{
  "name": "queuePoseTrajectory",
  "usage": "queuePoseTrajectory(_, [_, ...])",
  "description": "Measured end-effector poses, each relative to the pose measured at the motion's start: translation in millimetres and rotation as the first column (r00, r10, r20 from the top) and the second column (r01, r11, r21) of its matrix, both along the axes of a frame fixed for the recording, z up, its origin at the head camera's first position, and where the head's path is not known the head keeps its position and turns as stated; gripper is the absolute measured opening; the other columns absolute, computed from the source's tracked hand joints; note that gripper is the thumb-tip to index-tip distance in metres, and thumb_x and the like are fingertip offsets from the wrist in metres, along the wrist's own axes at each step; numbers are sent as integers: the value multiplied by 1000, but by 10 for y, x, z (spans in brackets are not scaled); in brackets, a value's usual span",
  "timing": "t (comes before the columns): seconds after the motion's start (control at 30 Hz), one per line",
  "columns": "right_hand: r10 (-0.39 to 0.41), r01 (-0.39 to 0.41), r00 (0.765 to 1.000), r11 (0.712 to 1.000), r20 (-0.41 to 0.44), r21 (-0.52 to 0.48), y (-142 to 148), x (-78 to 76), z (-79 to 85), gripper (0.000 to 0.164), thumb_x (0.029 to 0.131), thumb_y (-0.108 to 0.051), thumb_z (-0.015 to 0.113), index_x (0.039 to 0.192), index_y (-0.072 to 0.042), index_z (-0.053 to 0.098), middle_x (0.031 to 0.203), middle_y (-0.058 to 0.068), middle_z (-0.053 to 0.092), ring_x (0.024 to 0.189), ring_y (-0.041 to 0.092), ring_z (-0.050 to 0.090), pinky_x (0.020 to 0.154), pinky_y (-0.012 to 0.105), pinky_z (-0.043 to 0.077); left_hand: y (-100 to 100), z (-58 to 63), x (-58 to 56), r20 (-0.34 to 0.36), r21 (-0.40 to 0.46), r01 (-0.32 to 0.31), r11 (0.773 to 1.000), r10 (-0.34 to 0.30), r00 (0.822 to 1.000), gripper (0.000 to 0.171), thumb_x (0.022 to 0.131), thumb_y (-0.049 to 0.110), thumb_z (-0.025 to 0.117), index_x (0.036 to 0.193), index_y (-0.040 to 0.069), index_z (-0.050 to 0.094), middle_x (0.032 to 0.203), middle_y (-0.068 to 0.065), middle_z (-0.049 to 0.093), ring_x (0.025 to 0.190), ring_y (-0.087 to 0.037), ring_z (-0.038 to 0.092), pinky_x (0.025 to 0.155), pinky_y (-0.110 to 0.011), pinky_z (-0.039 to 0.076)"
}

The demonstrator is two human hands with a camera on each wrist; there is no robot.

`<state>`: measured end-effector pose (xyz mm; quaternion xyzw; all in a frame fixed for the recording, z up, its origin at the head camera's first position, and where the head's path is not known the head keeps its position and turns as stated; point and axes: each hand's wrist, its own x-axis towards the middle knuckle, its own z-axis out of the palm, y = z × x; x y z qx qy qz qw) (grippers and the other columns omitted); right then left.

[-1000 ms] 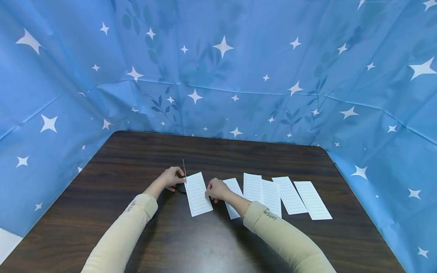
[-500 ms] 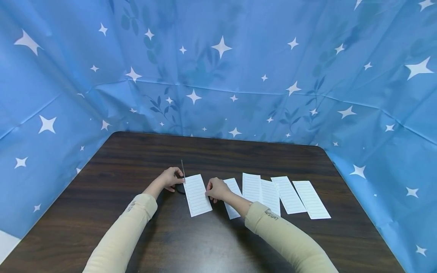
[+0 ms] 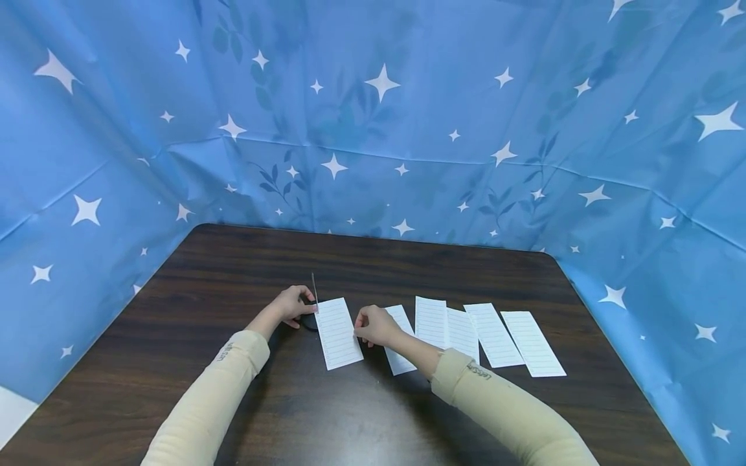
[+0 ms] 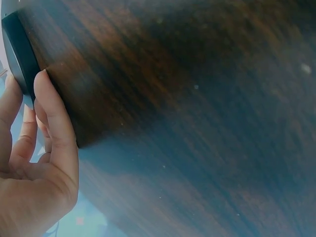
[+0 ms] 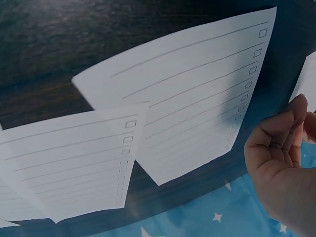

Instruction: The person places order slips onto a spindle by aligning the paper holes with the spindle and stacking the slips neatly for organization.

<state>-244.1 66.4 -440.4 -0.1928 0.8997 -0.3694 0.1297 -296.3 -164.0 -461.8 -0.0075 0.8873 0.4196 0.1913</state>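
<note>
My left hand (image 3: 293, 305) holds the black round base (image 3: 309, 321) of what looks like a paper spike. Its thin rod (image 3: 315, 288) stands upright. In the left wrist view, thumb and fingers lie around the dark base (image 4: 20, 52). A lined white paper slip (image 3: 338, 336) has its top left corner at the rod; whether the rod passes through it cannot be seen. My right hand (image 3: 375, 325) pinches that slip's right edge. In the right wrist view, the slip's edge (image 5: 310, 81) shows beside the pinching right hand (image 5: 284, 153).
Several more lined slips lie to the right on the dark wood table (image 3: 280, 401): one slip (image 3: 399, 366) under the right wrist, an overlapping pair with a front slip (image 3: 462, 330), and two further slips (image 3: 495, 333). A blue star-patterned curtain (image 3: 373, 129) hangs behind.
The held slip's top edge has come down slightly, and the right forearm has shifted a little rightward. My left hand and the spike keep their place.
</note>
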Motion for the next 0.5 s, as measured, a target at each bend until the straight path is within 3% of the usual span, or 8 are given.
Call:
queuePoseTrajectory(0.2, [38,-39,999,999,-36,-15,63,18,40,8,84,-1,63,77,0,60,60,9,60,47,13,54,44,19,46,47,140,128,-32,-27,-10,1000,9,999,22,90,11,62,106,-1,51,69,-4,42,59,-15,42,52,-30,56])
queuePoseTrajectory(0.5, [79,-75,988,997,-132,37,190,67,32,9,85,-4,64,77,-3,59,60,2,57,46,5,47,45,18,42,38,89,97,-30,-24,-15,1000,14,999,21,91,12,62,106,1,52,69,-2,41,59,-13,40,52,-28,55])
